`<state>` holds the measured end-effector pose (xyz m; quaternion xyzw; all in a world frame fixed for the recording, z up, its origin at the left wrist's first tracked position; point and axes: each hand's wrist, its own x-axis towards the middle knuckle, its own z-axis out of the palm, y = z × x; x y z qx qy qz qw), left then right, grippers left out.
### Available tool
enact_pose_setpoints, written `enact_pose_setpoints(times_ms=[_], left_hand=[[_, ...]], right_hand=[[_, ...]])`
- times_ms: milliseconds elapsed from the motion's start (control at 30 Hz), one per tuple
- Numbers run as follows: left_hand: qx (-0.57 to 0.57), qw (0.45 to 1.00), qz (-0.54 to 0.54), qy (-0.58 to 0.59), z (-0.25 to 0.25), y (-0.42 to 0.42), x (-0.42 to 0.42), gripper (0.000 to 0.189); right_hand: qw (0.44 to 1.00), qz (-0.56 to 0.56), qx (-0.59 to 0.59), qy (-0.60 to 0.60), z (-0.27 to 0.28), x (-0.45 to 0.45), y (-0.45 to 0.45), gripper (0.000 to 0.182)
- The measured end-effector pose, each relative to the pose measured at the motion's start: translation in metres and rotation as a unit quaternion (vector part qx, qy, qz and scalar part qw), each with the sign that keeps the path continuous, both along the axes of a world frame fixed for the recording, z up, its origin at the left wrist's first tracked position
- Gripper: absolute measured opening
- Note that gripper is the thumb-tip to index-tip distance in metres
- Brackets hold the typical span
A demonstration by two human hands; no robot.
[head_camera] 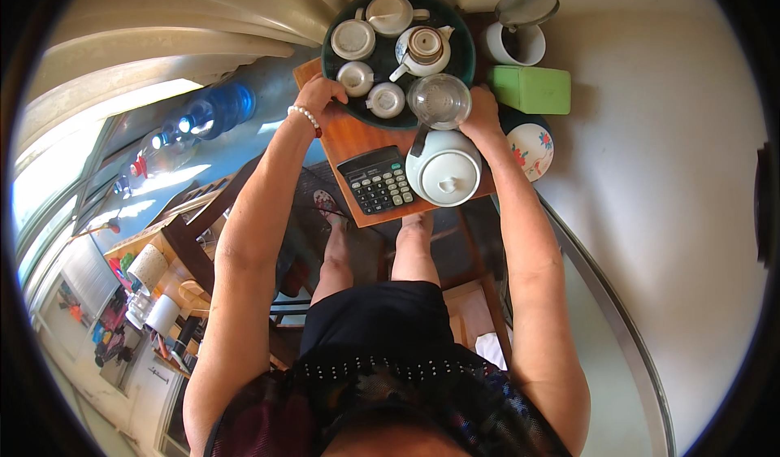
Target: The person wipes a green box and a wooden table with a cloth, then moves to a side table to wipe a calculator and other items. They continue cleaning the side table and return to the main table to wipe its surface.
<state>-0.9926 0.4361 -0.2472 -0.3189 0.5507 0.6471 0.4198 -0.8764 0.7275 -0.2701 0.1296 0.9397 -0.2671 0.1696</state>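
A round dark green tray (390,67) rests over the far part of a small wooden table (365,143). My left hand (320,95) grips its near left rim, and a white bead bracelet is on that wrist. At the near right rim is my right hand (484,113), its fingers partly hidden behind a clear glass (440,101). Several upside-down white cups, among them a larger one (390,15), stand on the tray beside a white teapot (420,61) with a blue pattern. Closer to me, a pale lidded teapot (450,167) and a black calculator (378,180) sit on the wood.
Right of the tray are an open white canister (517,44), a green box (533,89) and a floral round item (530,150) against the wall. Large blue water bottles (222,109) lie at left, below a curtain (183,21). A cluttered wooden shelf (183,250) stands lower left.
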Motion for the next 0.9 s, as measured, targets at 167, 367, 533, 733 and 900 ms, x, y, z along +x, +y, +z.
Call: enact_pose_setpoints(times_ms=[167, 367, 533, 733, 900], left_hand=[[-0.054, 0.996, -0.065, 0.027, 0.014, 0.001, -0.005, 0.027], [-0.069, 0.988, -0.093, 0.105, 0.016, 0.0, -0.001, 0.013], [-0.059, 0.992, -0.047, 0.105, 0.022, -0.003, 0.007, 0.02], [-0.089, 0.987, -0.036, 0.127, 0.035, 0.007, 0.015, 0.023], [-0.085, 0.988, -0.029, 0.127, 0.03, 0.004, 0.019, 0.024]], right_hand=[[1.0, 0.007, 0.001, 0.018, -0.016, 0.005, 0.002, 0.014], [1.0, 0.013, 0.023, -0.01, -0.007, 0.0, 0.0, 0.014], [0.999, 0.018, 0.036, -0.023, 0.014, 0.0, -0.002, 0.015], [0.999, 0.042, 0.033, -0.008, 0.057, -0.003, 0.003, 0.01], [0.998, -0.047, -0.002, 0.031, 0.101, 0.006, -0.007, 0.008]])
